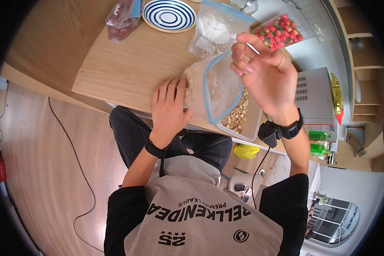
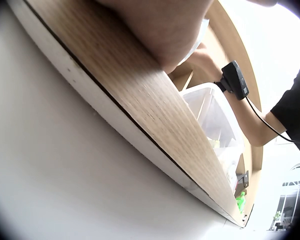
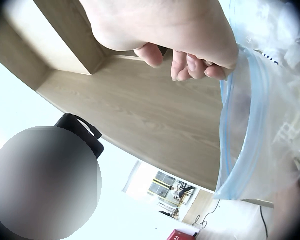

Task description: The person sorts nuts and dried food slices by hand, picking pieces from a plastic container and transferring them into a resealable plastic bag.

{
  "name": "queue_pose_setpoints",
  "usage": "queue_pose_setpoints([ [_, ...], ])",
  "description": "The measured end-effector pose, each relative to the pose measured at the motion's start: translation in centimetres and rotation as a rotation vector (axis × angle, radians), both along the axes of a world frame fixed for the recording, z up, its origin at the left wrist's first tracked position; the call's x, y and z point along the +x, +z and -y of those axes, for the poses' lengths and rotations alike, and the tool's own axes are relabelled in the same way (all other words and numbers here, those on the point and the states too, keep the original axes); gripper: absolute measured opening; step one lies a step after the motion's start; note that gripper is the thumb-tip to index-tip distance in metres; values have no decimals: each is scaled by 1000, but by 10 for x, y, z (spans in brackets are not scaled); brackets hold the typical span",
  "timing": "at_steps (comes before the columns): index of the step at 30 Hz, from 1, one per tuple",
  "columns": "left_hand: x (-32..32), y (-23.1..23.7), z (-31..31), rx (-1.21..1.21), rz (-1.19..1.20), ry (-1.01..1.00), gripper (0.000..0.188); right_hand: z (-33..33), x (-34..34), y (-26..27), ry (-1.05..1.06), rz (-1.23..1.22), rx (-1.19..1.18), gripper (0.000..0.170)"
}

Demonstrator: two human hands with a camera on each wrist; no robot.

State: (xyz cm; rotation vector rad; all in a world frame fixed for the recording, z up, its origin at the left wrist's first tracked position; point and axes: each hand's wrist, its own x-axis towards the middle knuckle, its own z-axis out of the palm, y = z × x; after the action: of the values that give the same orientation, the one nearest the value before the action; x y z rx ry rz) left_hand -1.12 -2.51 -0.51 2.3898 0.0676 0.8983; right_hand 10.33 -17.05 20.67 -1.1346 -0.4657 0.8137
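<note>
A clear zip bag (image 1: 219,91) with a blue zip edge lies on the table, its mouth open, with beige nut-like pieces (image 1: 193,81) showing at its left end. My left hand (image 1: 170,106) rests at that left end, fingers extended forward over the table edge and fingertips right at the plastic. Above the bag's right side my right hand (image 1: 266,79) is raised, palm up, its fingers loosely bent and nothing visible in them. In the right wrist view the right hand (image 3: 190,30) overlaps the blue zip edge (image 3: 245,150). Under the bag's mouth sits a clear plastic box (image 1: 254,128) of similar pieces (image 1: 237,119).
Behind the bag stand another clear zip bag (image 1: 215,27) with white contents, a blue-ringed plate (image 1: 168,16) and a bag of dark red pieces (image 1: 118,27). Strawberries (image 1: 281,32) in a clear box are at back right, near a silver appliance (image 1: 313,94). A cable (image 1: 260,170) hangs from my right wrist.
</note>
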Motion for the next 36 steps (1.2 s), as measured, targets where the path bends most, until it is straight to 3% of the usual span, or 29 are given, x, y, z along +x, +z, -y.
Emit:
queue_pose_setpoints([
  [12, 1, -1, 1, -9, 0, 8, 69, 1, 1, -9, 104, 45, 85, 51],
  [15, 1, 0, 1, -4, 7, 10, 69, -2, -2, -9, 96, 141, 61, 50],
  [17, 1, 0, 1, -6, 4, 10, 69, -5, -6, -5, 106, 345, -26, 48],
  [21, 0, 3, 1, -5, -32, 12, 71, 3, -14, 1, 71, 453, -33, 47],
  [24, -2, 4, 0, -6, -48, -12, 62, 30, -15, 3, 14, 534, -71, 47],
  [27, -1, 2, 1, 29, -51, 10, 71, 66, -23, -9, -124, 541, -26, 47],
  [32, 0, -1, 3, 52, -61, -8, 68, 131, -34, -50, -364, 497, 114, 36],
  [35, -3, -11, 4, 75, -91, -11, 65, 167, -37, -91, -635, 706, -219, 31],
  [36, -2, -13, 4, 66, -94, 7, 65, 167, -46, -94, -675, 711, -177, 31],
])
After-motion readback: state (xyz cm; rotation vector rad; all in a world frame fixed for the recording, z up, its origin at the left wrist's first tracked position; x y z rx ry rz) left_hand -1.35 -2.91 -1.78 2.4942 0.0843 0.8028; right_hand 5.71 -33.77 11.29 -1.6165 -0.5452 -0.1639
